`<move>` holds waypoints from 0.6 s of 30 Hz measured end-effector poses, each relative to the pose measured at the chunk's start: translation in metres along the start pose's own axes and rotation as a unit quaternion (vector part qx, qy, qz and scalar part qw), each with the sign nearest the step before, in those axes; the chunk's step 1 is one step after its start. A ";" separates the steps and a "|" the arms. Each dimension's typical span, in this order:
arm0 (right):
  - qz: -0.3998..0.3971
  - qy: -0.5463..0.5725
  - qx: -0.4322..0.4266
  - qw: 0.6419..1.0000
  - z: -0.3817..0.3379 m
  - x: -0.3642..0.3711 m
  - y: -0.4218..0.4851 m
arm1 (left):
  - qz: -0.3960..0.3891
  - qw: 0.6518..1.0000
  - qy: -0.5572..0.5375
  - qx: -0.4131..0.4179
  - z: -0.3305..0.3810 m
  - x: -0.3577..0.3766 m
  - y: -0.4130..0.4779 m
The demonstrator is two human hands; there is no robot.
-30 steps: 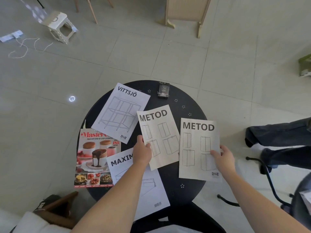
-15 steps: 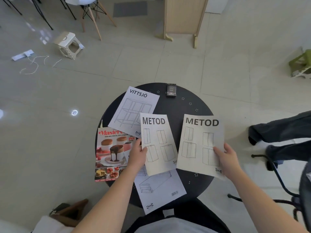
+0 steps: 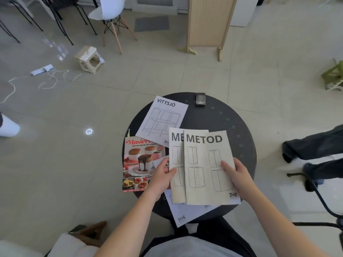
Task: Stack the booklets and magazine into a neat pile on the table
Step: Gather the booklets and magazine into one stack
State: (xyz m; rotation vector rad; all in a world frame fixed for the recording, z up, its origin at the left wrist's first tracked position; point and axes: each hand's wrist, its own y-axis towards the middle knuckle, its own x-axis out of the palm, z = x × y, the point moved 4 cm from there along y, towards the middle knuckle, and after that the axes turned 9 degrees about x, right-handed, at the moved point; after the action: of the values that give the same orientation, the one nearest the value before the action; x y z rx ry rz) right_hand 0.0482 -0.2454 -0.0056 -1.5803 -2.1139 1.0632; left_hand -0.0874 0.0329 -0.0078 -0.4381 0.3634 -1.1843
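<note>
On the round black table my right hand grips a METOD booklet by its right edge. That booklet overlaps a second METOD booklet, which my left hand pinches at its left edge. Both lie over a white booklet that sticks out past the table's near edge. A VITTSJÖ booklet lies at the far left of the table. A cookbook magazine with cakes on its cover hangs over the left edge, partly under my left hand.
A small black box sits at the table's far edge. Another person's legs and a black chair base are at the right. Further off on the tiled floor stand a white stool, a white chair and a wooden panel.
My right hand has slid its METOD booklet leftward until it overlaps the METOD booklet in my left hand. The camera has tilted up, showing more floor.
</note>
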 end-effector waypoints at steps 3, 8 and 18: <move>-0.024 -0.016 0.008 1.000 0.001 0.015 -0.002 | -0.001 1.000 -0.020 0.000 -0.005 -0.002 -0.004; -0.060 -0.016 0.027 0.998 0.008 0.030 -0.004 | 0.000 0.999 -0.036 -0.008 -0.014 -0.008 -0.015; -0.111 0.029 0.073 0.991 0.013 0.043 -0.004 | -0.059 0.997 -0.039 -0.035 -0.014 0.001 -0.020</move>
State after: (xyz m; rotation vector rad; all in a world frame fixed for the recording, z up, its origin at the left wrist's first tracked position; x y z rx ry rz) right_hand 0.0218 -0.2112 -0.0199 -1.2605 -2.0643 1.0570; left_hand -0.1100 0.0241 -0.0102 -0.5717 0.3162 -1.2684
